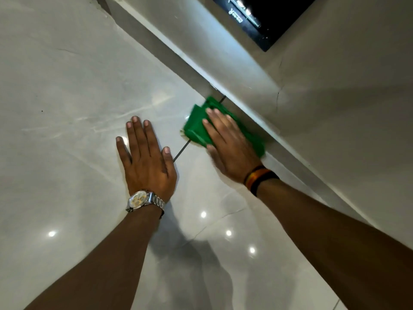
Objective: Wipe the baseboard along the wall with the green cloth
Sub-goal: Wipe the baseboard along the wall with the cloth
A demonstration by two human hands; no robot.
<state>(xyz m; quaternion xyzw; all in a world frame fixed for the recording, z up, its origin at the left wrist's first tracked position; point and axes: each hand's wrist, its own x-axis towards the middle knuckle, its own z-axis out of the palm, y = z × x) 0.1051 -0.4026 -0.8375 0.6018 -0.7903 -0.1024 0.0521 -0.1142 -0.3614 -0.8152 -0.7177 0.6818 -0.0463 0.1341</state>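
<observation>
1. The person's left hand (146,162) is lying flat on the floor (67,97), palm down, its fingers (137,130) spread wide and straight and gripping nothing. The forearm is reaching in from the lower left, and the wrist is wearing a watch (143,201) with a pale round dial and a linked steel band.

2. The floor is showing as large, glossy, pale grey tiles with faint marble-like veins, and small round lights are reflecting in the polish. A thin dark grout line (181,151) is running from beside the left thumb up under the cloth.

3. The right hand (230,148) is pressing palm down on the green cloth (196,128), fingers stretched out nearly flat over it and close together rather than curled round it. The forearm is coming in from the lower right, and a wristband (260,179) of black, orange and yellow stripes is sitting at the wrist.

4. The green cloth is looking soft and folded into a thick, bunched pad. It is lying where the floor meets the baseboard (290,151), its far edge touching the foot of the baseboard.

5. The baseboard is running diagonally from upper left to lower right as a smooth, pale band under a matt grey wall (335,108) that has a thin crack. A black glossy panel (266,21) is hanging on the wall at the top.
</observation>
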